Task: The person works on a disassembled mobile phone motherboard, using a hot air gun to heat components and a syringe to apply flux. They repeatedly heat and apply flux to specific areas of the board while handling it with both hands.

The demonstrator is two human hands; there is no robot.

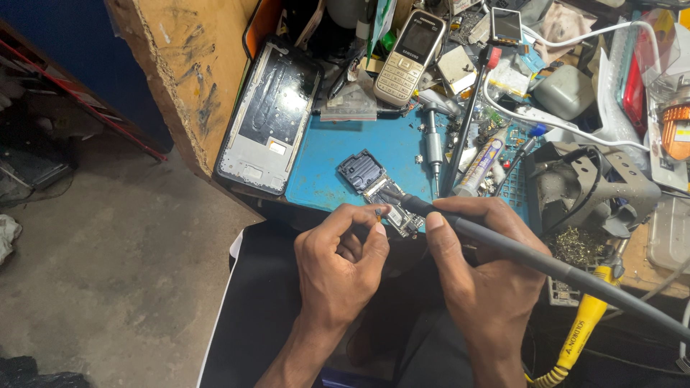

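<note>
The small circuit board point(392, 208) lies on the blue mat point(338, 162) at the near edge of the desk point(180, 65), just ahead of both hands. Its long axis runs diagonally, from the dark square cover at its far-left end down toward the near right, where it passes under the fingertips.

The right hand point(489, 266) grips a grey soldering iron point(460, 226) like a pen, fingers closed narrowly around the handle. The iron's long axis slants from the lower right, where its grey cable trails off, up to the left, with the dark tip resting on or just above the middle of the board; contact cannot be made out.

The left hand point(341, 262) sits just left of the board, nearly touching it. Its thumb and forefinger are pinched tight on a tiny orange-brown piece point(378, 213), held right beside the iron's tip at the board's near end. The other fingers curl in. Both hands are about equally close to the board, the left on its left side, the right on its right.

Farther back on the mat lie a grey screwdriver point(433, 147) and a white tube point(480, 167); a phone frame point(272, 115) leans at the left edge, and a keypad phone point(410, 57) sits toward the back.
</note>
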